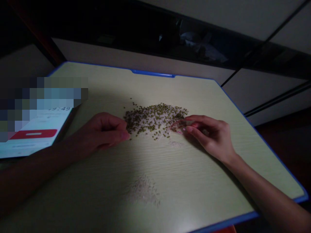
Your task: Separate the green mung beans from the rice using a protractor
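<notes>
Right-hand grip: my right hand (215, 137) is pinching a clear piece (178, 126) low at the pile's right end, probably by its edge because it is looking thin.
Left-hand grip: my left hand (107, 131) is closing, thumb meeting curled fingers beside the pile's left end; I cannot tell whether anything is sitting between them.
Mixed pile: green beans (159, 107) and pale grains (159, 122) are lying together between my hands, seemingly placed so both are reaching easily.
Near heap: a small heap (143, 190) of pale bits is lying apart, perhaps for staying unmixed.
Left side: a lit screen (51, 118) is resting on the table (194, 191), likely kept clear of my fingers.
</notes>
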A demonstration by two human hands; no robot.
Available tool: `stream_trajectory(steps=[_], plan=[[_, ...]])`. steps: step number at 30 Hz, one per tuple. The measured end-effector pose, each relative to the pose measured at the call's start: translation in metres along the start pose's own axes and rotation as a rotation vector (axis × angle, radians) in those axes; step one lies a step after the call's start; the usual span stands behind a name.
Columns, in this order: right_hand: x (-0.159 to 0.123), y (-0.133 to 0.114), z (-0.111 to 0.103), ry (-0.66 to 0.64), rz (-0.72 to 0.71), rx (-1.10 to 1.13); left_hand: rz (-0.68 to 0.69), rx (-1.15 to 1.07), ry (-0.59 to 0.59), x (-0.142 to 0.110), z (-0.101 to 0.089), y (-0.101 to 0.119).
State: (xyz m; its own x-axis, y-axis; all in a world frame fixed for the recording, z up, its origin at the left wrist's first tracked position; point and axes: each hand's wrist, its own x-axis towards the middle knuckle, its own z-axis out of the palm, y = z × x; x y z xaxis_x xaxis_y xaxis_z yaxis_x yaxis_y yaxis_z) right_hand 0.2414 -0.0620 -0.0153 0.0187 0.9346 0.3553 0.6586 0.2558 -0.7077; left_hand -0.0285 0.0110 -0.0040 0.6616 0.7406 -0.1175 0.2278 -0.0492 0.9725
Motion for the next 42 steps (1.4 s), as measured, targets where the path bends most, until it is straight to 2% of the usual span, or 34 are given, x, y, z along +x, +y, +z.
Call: stream_trajectory(steps=[8, 15, 20, 24, 32, 42], plan=[[-0.0019, 0.0028, -0.0038, -0.067, -0.009, 0.072, 0.000, -0.017, -0.011, -0.0002, -0.0002, -0.0026], [-0.0029, 0.0016, -0.0072, -0.114, -0.026, 0.012, 0.022, -0.006, -0.045, -0.0006, -0.0014, -0.0009], [-0.0046, 0.0009, -0.0078, -0.083, 0.014, 0.002, 0.060, -0.018, -0.064, 0.0007, -0.0019, -0.0041], [-0.0043, 0.0018, -0.0046, -0.041, 0.058, 0.039, 0.030, 0.001, -0.047, 0.0006, -0.0011, -0.0037], [-0.0049, -0.0008, -0.0026, 0.032, 0.025, -0.013, 0.041, -0.006, -0.061, 0.0001, -0.0011, -0.0035], [-0.0041, -0.0044, 0.0014, 0.062, 0.063, -0.035, 0.022, -0.020, -0.054, 0.0004, 0.0006, -0.0007]])
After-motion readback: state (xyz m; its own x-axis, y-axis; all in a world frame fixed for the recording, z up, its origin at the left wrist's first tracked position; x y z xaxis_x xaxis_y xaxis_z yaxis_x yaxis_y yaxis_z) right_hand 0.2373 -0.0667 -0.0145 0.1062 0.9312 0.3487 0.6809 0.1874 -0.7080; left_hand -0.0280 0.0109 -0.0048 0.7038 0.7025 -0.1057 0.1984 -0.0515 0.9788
